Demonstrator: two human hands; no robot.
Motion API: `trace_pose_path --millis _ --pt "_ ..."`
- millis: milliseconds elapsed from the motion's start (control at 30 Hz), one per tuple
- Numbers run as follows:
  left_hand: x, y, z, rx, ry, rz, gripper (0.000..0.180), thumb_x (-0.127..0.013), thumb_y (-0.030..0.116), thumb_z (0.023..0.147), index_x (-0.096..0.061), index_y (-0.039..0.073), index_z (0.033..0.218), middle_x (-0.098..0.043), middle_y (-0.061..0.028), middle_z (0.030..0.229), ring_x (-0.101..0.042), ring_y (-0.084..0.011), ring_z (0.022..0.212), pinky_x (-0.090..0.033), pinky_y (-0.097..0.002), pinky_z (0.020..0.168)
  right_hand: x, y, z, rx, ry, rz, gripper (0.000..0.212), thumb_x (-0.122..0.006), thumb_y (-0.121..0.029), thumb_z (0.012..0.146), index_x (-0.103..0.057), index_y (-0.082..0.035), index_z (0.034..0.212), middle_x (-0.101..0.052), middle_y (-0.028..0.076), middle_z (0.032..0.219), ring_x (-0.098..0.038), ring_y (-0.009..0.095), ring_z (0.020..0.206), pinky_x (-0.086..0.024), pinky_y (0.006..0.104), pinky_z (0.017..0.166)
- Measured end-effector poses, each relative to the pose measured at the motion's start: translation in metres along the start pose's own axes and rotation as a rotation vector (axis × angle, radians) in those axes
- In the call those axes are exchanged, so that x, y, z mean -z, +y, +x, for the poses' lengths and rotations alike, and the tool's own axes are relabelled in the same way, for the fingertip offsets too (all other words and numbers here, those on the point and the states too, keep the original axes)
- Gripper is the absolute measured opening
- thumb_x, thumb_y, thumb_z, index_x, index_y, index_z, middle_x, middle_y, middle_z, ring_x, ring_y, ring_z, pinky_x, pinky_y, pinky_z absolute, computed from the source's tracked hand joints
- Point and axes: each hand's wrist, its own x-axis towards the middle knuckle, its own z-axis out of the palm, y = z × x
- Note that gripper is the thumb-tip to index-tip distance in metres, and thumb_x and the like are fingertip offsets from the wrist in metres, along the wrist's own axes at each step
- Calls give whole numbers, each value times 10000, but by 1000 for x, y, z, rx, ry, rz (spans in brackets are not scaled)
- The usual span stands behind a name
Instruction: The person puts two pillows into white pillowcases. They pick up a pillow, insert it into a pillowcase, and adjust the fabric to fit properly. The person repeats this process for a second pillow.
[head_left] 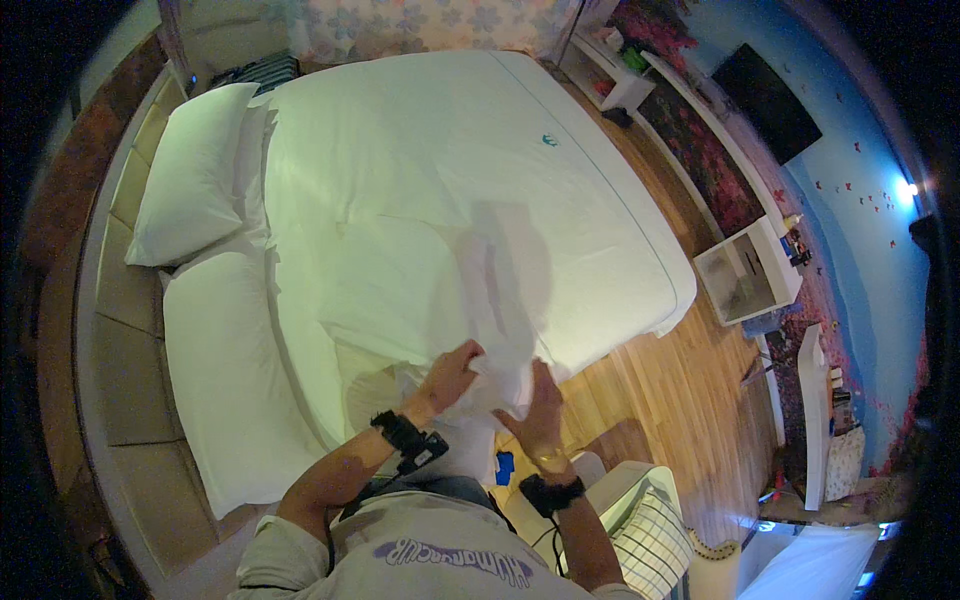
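A white bed sheet (400, 150) covers the large bed, with a thin dark line running along its far right side. At the near edge of the bed, my left hand (453, 376) is closed on a bunched part of the sheet. My right hand (541, 412) sits just to the right, its thumb and fingers closed around the same gathered cloth. Between the hands the fabric is creased and lifted. Part of the sheet beside my left forearm is folded back, showing a paler beige layer (372, 398). The fingertips are partly hidden in the cloth.
White pillows (195, 175) lie along the padded headboard (130, 390) at left. A chair with a checked cushion (645, 545) stands close by my right arm. Beyond the wooden floor (665, 400) are white shelves (750, 275) and a wall-mounted television (767, 103).
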Motion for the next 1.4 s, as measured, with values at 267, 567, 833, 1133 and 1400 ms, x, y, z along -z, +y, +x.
trace_pose_path --millis 267,567,833,1133,1400 --pt "38 17 -59 14 -55 403 249 -559 97 715 -446 92 936 -569 -144 705 -560 -339 652 -422 -418 561 -16 -31 45 -200 59 347 243 -485 29 672 -496 -42 904 -568 162 803 -551 359 759 -444 367 635" --pt "156 -95 -84 312 715 568 313 -516 -44 637 -471 82 920 -557 -143 843 -550 -309 792 -431 -382 667 69 -61 58 -161 344 343 156 -490 -63 754 -473 -56 910 -558 150 693 -561 316 620 -428 355 530" --pt "187 -168 -47 383 -22 863 275 -547 119 701 -492 53 962 -583 -145 855 -567 -316 798 -457 -403 696 -59 110 59 -697 38 446 341 -511 -136 735 -471 -58 1064 -583 156 722 -572 289 690 -446 370 611" --pt "319 -60 195 260 -11 724 424 -599 309 728 -503 -21 976 -533 -176 982 -512 -298 909 -429 -350 755 -54 128 304 -50 -228 170 302 -354 -242 854 -504 -12 980 -538 164 989 -506 259 921 -402 345 807" --pt "416 34 363 -620 868 722 344 -436 130 830 -381 35 1156 -480 -129 1093 -502 -226 964 -439 -319 840 24 104 529 -31 688 437 236 -362 -81 827 -504 89 909 -575 201 783 -548 298 698 -432 359 649"
